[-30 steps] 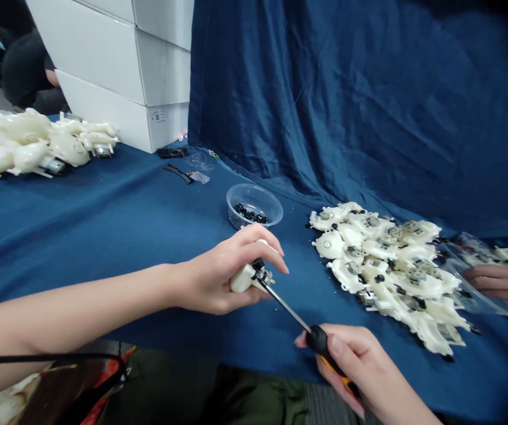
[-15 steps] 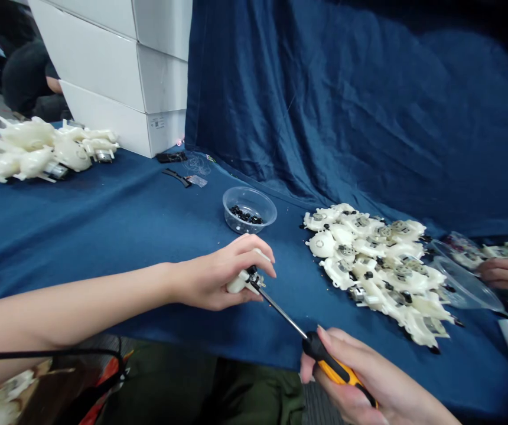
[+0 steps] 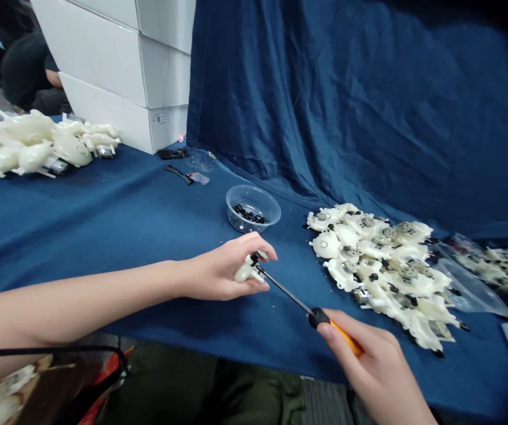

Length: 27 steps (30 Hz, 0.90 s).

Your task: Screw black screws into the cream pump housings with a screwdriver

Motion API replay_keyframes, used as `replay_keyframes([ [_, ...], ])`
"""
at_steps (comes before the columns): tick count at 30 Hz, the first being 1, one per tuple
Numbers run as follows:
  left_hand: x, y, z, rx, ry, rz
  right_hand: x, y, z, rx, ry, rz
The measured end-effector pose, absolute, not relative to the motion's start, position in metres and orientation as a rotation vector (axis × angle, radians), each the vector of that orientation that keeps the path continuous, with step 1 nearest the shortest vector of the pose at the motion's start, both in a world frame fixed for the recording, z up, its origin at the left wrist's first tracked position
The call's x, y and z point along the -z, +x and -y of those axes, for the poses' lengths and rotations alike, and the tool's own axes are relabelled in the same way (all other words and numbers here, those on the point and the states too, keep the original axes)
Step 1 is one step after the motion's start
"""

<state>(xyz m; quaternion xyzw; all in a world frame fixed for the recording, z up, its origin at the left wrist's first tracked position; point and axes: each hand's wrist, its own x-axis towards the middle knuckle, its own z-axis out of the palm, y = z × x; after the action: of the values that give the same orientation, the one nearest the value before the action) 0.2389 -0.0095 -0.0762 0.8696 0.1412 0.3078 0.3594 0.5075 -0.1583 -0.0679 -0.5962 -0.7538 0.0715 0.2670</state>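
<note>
Between thumb and fingers, my left hand [image 3: 218, 268] grips a small cream-white plastic part [image 3: 244, 271] with a black piece [image 3: 254, 258] on it. My right hand [image 3: 371, 354] is closed round the orange and black handle of a screwdriver [image 3: 287, 291]. The screwdriver's tip meets the held part beside the black piece; the exact contact point is too small to make out. Just beyond my left hand stands a clear plastic bowl [image 3: 254, 229] with small black pieces [image 3: 248, 213] in it.
To the right lies a pile of cream plastic shells [image 3: 382, 254], beside a clear lid [image 3: 473, 289]. Another cream pile [image 3: 36, 141] sits at the left, near stacked white boxes [image 3: 103, 53]. Black scraps [image 3: 178, 173] lie behind. A person [image 3: 28, 71] is in the left background.
My right hand has rolled over the screwdriver handle, its back now facing up, and shifted slightly upward. The other person's hand at the right edge has left view.
</note>
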Motion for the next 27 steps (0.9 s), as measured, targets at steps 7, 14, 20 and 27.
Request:
replay_keyframes([
  [7, 0.069, 0.241, 0.016, -0.617, 1.855, -0.474, 0.063, 0.515, 0.159, 0.425, -1.464, 2.220],
  [14, 0.068, 0.244, 0.019, -0.458, 1.523, -0.499, 0.057, 0.520, 0.159, 0.543, -1.499, 2.267],
  [20, 0.068, 0.245, 0.017, -0.445, 1.479, -0.512, 0.056, 0.510, 0.162, 0.535, -1.599, 2.184],
  [27, 0.072, 0.244, 0.016, -0.617, 1.662, -0.622, 0.060, 0.493, 0.163, 0.181, -1.484, 2.151],
])
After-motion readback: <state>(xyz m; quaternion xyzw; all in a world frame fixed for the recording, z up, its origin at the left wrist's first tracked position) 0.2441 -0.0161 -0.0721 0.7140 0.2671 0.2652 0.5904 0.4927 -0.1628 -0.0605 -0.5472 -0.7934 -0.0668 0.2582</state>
